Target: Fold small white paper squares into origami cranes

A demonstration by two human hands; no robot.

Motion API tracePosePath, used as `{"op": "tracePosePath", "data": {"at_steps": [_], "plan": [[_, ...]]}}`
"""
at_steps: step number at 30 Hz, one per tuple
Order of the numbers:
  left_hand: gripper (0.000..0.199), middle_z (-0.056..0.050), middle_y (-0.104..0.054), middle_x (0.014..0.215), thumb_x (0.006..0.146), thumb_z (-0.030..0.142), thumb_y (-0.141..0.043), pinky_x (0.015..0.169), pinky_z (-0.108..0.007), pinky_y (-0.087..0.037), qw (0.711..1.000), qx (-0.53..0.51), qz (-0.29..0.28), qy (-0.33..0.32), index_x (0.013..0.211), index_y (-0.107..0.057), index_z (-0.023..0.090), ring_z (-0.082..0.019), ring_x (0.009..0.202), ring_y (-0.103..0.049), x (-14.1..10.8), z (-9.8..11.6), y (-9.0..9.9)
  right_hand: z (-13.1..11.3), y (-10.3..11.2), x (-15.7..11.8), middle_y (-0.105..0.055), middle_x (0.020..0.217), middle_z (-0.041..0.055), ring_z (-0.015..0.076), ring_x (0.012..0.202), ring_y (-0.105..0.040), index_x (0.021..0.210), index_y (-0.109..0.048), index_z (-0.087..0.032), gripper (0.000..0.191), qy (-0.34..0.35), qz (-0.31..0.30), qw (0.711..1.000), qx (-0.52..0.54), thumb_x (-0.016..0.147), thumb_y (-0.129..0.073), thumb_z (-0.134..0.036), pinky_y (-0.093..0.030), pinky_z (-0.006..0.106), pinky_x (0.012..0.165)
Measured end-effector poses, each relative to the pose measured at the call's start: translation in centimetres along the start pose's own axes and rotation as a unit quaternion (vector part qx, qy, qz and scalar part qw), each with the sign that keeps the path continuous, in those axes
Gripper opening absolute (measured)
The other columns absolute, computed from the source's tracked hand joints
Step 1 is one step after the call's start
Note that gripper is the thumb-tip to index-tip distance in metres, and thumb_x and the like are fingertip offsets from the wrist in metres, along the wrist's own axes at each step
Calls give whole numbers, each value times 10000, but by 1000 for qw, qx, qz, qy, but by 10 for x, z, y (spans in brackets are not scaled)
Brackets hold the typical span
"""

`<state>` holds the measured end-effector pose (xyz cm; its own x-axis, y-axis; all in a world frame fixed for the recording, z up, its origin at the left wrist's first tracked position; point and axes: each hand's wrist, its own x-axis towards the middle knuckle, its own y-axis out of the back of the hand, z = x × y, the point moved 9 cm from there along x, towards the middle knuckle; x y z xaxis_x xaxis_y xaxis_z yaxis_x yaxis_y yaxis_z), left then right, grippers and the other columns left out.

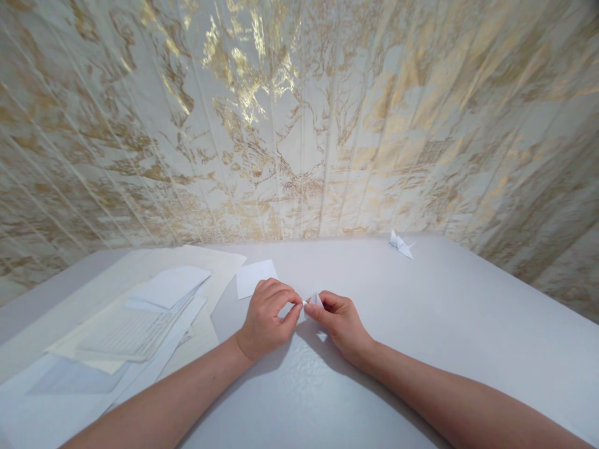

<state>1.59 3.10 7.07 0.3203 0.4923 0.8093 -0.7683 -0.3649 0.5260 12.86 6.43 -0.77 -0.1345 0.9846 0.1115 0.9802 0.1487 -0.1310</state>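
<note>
Between my hands is a small folded piece of white paper (316,300), held up just above the table. My left hand (274,315) pinches its narrow tip between thumb and forefinger. On the other side, my right hand (344,324) grips the wider folded part, with the thumb in front and the fingers behind, so much of the paper is hidden. A square white sheet (255,277) lies flat just beyond my left hand. Toward the back right, a folded paper crane (401,245) rests on the table.
A pile of loose papers and envelopes, one a lined sheet with writing (126,330), covers the left of the white table (468,324). Behind the table's back edge hangs a white curtain with a gold pattern (299,137).
</note>
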Motion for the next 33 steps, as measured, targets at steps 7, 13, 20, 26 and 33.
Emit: {"op": "tracePosePath", "data": {"at_steps": [7,13,20,26,33], "plan": [[93,-12,-636,657,760,150,-559,650,-317,-392,1000,-6,-17,12,674,-576,181,-158,669,-550,-1,-2,-5,-3,2,2,-431,526,-47,69,512,-339,560,-569,-130,264,9,16,1000,-8,634,-700,-346,-253,225,485],[75,-14,-635,673,747,135,-575,669,-327,-391,1000,-3,-15,12,687,-583,178,-165,691,-556,0,-4,-3,-3,1,3,-436,529,-45,75,515,-348,567,-566,-134,259,13,13,1000,-16,633,-692,-351,-265,230,493],[73,-25,-634,689,741,154,-578,678,-336,-394,1000,20,-13,2,674,-593,179,-168,696,-550,2,-5,3,-3,-2,2,-419,536,-46,78,519,-347,568,-555,-133,283,10,-2,999,-35,634,-683,-377,-277,232,499],[120,-21,-634,663,756,173,-558,674,-334,-393,999,33,-14,-3,642,-595,185,-161,673,-544,5,-1,4,-4,-7,0,-530,624,-14,102,572,-428,716,-604,-134,282,6,-21,1000,-15,632,-684,-391,-336,242,548],[113,-21,-636,670,763,160,-554,674,-337,-387,999,28,-12,-19,656,-585,183,-162,675,-545,4,1,3,-2,-4,0,-473,575,-27,97,554,-393,639,-583,-137,299,19,-11,999,-29,664,-658,-426,-311,239,533]]}}
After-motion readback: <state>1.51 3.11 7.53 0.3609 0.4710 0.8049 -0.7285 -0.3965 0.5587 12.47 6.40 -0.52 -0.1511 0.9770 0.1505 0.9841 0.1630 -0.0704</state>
